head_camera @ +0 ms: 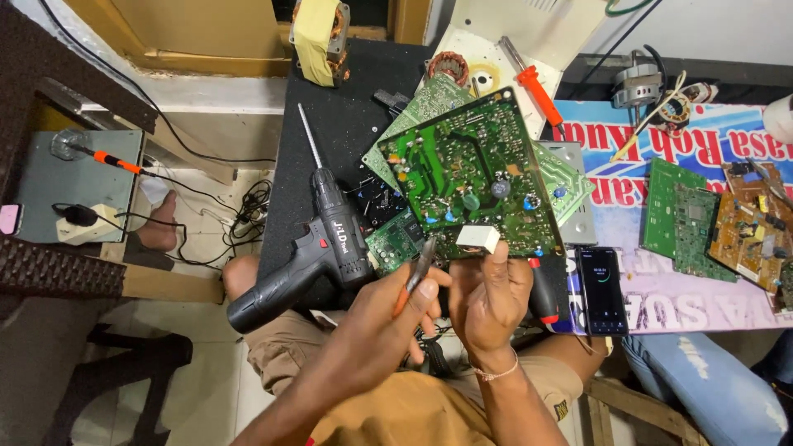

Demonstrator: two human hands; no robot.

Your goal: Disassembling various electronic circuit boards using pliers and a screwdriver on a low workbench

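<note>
Pliers (420,268) with orange handles sit in my left hand (388,318), fingers wrapped shut around the grips, and the dark tips point up toward the lower edge of the big green circuit board (467,169). My right hand (489,301) is closed on that same lower edge, thumb up against the board beside a small white block-shaped part (477,238) mounted there. I hold the board tilted, solder side toward me, above the black mat (330,91) and just over my lap.

Just left of my hands a black cordless drill (318,248) lies on the mat, its long bit pointing away from me. More green boards lie under and behind the one I hold. An orange-handled screwdriver (530,83) rests on the white panel at the far side, near a copper-wound coil (450,66). To my right a dark smartphone (601,289) lies with its screen lit on a printed banner, and further right are another green board (686,219) and a brown one (756,223). A second orange-handled tool (107,158) lies on a grey tray at the far left. Someone else's knee in blue jeans (702,380) shows at the lower right.
</note>
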